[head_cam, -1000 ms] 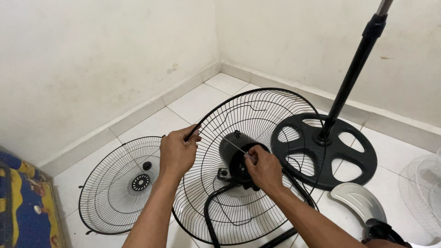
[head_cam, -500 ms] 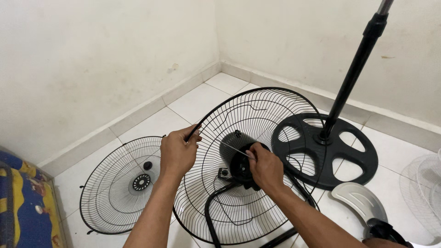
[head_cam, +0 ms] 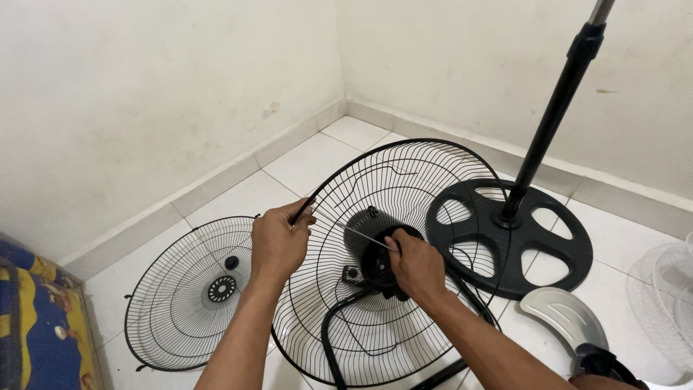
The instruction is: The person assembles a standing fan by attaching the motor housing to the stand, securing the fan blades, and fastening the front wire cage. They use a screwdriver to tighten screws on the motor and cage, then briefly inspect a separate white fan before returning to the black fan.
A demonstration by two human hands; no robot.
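Observation:
A black wire rear fan guard (head_cam: pixel 404 188) stands tilted in front of me, mounted around a black motor housing (head_cam: pixel 368 235). My left hand (head_cam: pixel 278 242) grips the guard's rim on its left side. My right hand (head_cam: pixel 415 263) rests at the guard's hub over the motor, fingers closed there; what they pinch is hidden. A thin metal shaft (head_cam: pixel 346 225) runs from the hub toward my left hand.
A second black wire guard (head_cam: pixel 191 296) lies flat on the white tile floor at left. The round black fan base (head_cam: pixel 527 242) with its upright pole (head_cam: pixel 552 119) stands at right. A silver blade (head_cam: pixel 567 318) lies lower right. Blue patterned fabric (head_cam: pixel 32 328) sits far left. Walls close behind.
Both hands stay on the guard and hub; the view has barely shifted and nothing has visibly moved.

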